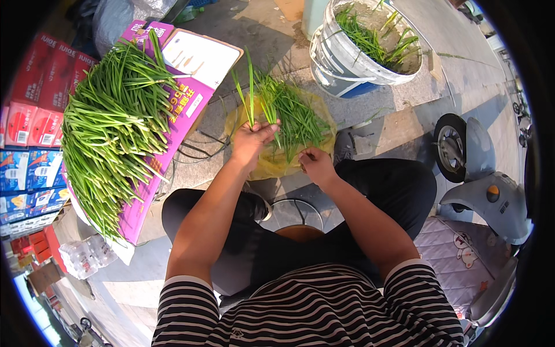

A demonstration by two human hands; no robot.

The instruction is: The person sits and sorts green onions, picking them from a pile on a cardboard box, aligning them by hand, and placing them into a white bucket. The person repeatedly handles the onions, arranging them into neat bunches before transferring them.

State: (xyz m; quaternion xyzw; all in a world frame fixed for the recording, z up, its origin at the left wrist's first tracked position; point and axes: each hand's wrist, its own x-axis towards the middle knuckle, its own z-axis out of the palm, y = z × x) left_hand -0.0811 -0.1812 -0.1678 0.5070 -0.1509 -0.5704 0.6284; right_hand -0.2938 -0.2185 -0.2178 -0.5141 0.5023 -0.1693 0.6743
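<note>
My left hand [255, 141] is shut on a few garlic chive stalks [250, 93], their green leaves pointing away from me. Close by, my right hand [317, 165] has its fingers curled in, with nothing visible in them. Below both hands, a loose pile of thin green chives [301, 112] lies on a spread yellow plastic bag [262, 168] on the ground. To my left, a large heap of chives [115, 126] rests on purple printed cardboard [190, 97], the pale stem ends mostly facing me.
A dirty white bucket [331, 76] holding green leaves stands at the front right. Dark cable [201, 152] loops beside the bag. Stacked drink cartons [37, 126] are at far left, wrapped bottles [86, 256] behind the cardboard, and a grey scooter [494, 191] at right.
</note>
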